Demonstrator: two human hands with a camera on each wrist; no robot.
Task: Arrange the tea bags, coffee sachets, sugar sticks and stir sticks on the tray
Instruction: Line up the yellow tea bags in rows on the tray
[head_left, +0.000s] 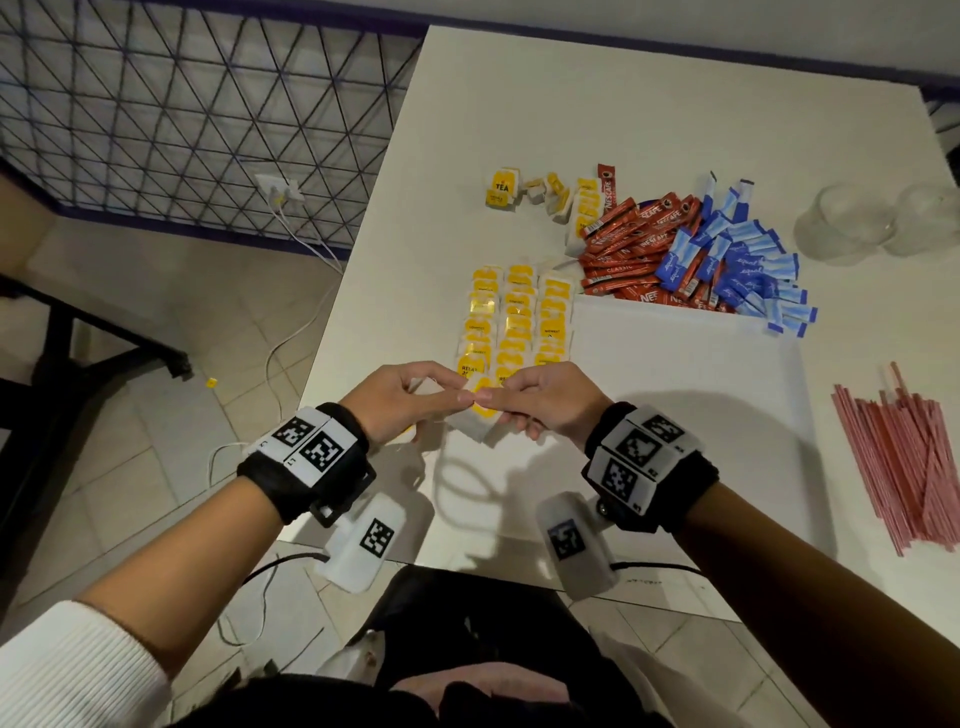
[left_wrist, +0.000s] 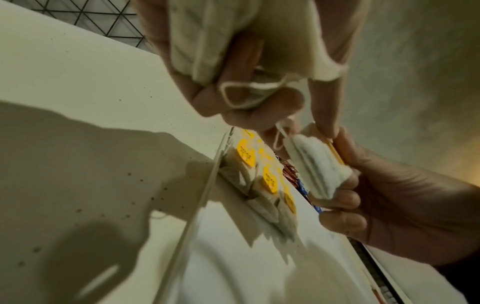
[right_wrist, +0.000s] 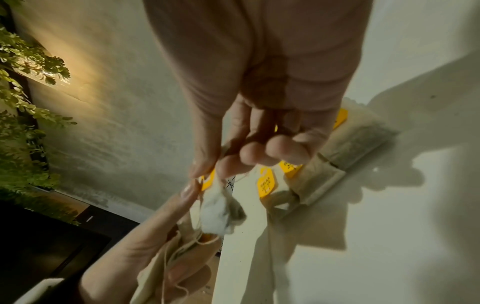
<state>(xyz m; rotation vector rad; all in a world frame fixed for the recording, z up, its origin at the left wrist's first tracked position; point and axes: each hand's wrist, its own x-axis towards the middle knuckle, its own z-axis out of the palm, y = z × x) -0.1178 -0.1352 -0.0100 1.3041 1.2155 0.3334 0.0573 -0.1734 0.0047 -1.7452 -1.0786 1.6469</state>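
Observation:
Both hands meet over the near left corner of the white tray (head_left: 675, 395). My left hand (head_left: 457, 397) grips a bunch of tea bags (left_wrist: 233, 51) in its palm. My right hand (head_left: 493, 402) pinches one yellow-tagged tea bag (head_left: 480, 415), and the left fingertips touch that same bag (left_wrist: 319, 164). Three columns of tea bags (head_left: 514, 322) lie on the tray's left part, just beyond the hands. Red coffee sachets (head_left: 634, 244) and blue sugar sticks (head_left: 743, 260) are heaped at the tray's far edge. Red stir sticks (head_left: 914, 457) lie on the table to the right.
A few loose tea bags (head_left: 524, 195) lie on the white table (head_left: 571, 104) beyond the tray. Two clear plastic containers (head_left: 841, 223) stand at the far right. The table's left edge drops to a tiled floor with cables (head_left: 291, 343) and a wire grid.

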